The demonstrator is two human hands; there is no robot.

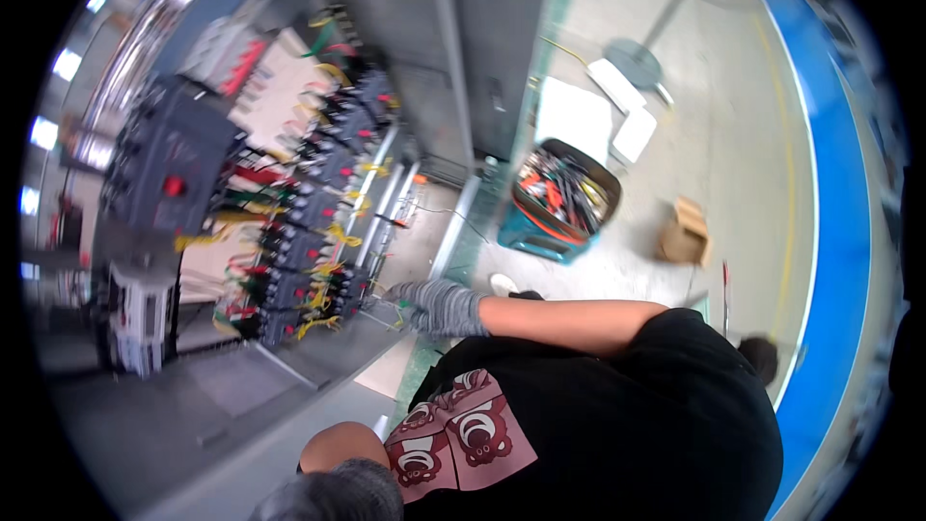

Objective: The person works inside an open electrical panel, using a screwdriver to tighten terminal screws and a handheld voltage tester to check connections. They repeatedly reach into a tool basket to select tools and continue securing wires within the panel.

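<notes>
My right hand, in a grey striped knit glove, reaches across to the front edge of an electrical cabinet. Its fingers look drawn together beside thin wires near the lower breakers; blur hides what lies between them. At the bottom edge, my left hand shows only as a blurred grey glove, its fingers out of sight. Inside the cabinet, a row of dark breakers carries yellow, green and red wires. A larger dark breaker with a red part sits farther left, above a white device.
Beyond my right arm, a teal bin full of tools and cables stands on the floor. Near it are white sheets, an open cardboard box and a stand with a round base. A blue band runs along the right.
</notes>
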